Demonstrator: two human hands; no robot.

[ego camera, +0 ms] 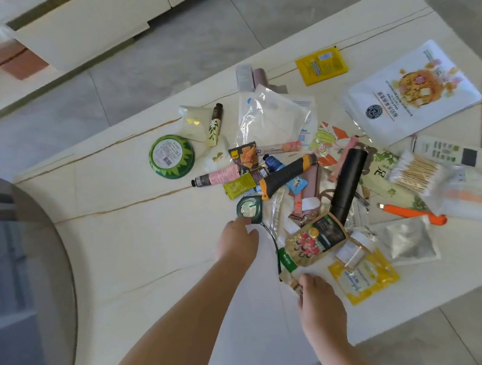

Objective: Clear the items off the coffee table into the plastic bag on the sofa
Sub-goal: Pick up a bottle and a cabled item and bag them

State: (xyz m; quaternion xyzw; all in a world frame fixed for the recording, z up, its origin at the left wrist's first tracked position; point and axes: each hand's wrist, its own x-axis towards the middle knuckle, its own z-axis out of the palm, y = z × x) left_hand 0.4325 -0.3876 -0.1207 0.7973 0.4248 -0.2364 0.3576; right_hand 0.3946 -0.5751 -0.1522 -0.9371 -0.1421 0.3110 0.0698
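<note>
Okay, my left hand (237,242) reaches the green tag (249,209), fingertips just touching, nothing gripped yet. Right hand (319,297) pinches a wrapper (291,282) at the pile's near edge. Pinch tag w/ cord, lift clean. Bag's out of view.

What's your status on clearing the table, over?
Left hand fingers touching dark green tag. Right hand gripping brown snack pouch. Pile uncleared; bag unseen.
</note>
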